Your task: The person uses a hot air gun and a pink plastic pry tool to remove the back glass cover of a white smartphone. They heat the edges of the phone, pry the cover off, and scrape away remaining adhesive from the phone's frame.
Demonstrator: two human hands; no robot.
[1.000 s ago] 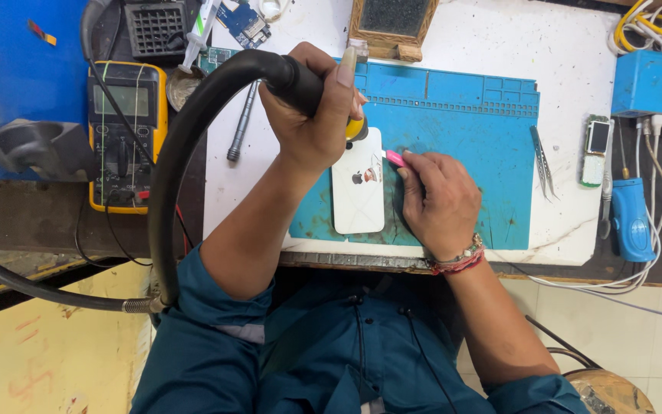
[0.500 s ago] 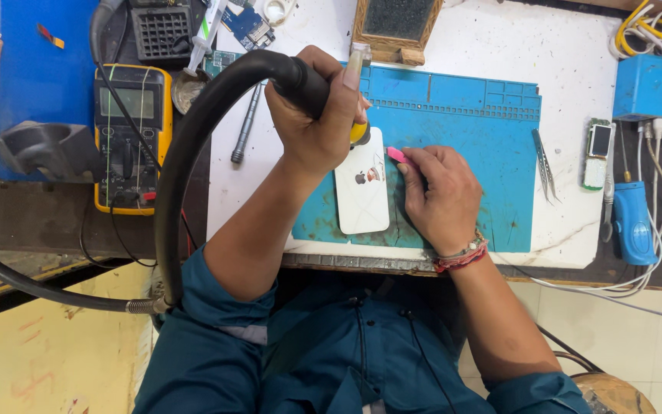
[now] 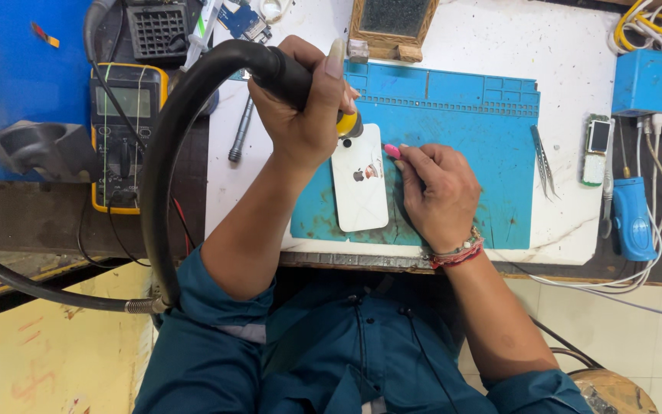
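nearest the camera is the person's teal button-up shirt (image 3: 362, 360), and from it 2 bare forearms reach up onto the bench. the right hand (image 3: 438, 195), with a red and white bead bracelet (image 3: 457, 251) at the wrist, rests palm down on the blue silicone work mat (image 3: 492, 146), its fingers curled narrow around a small pink plastic pick (image 3: 392, 151) whose tip touches the right edge of the white flat smartphone (image 3: 359, 184). that phone lies back up on the left part of the mat, just beside both hands. the left hand (image 3: 300, 115) is wrapped tight about the black handle of a hot-air wand with a thick black hose (image 3: 170, 161), its yellow-collared nozzle (image 3: 349, 126) pointing down at the phone's upper right corner, touching or nearly so; which, i cannot tell. as a judgement, the step in hand is warming the back panel's edge while the pick seeks a gap, and the next move calls for steady heat kept along the seam and a light, shallow push of the pick. farther out lie a pair of steel tweezers (image 3: 542, 159) on the mat's right, a yellow and black multimeter (image 3: 120, 138) to the left, a wooden-framed block (image 3: 392, 27) at the far edge, and a blue plastic box (image 3: 650, 80) with white cables.
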